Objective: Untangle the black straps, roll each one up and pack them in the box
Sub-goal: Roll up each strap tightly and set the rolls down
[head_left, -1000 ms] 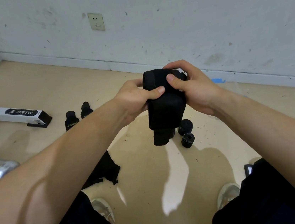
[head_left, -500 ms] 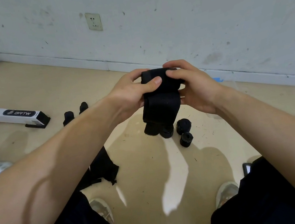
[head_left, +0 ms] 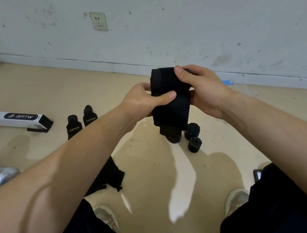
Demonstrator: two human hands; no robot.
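At centre frame, above the floor, both hands grip the black strap. The left hand, at its 9 o'clock, curls a thumb across the front. The right hand, at 3 o'clock, clamps the top. Rolled straps lie at its 6 o'clock.

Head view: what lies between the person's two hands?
Only the black strap: the left hand grips one side, the right hand the other. The head view shows this.
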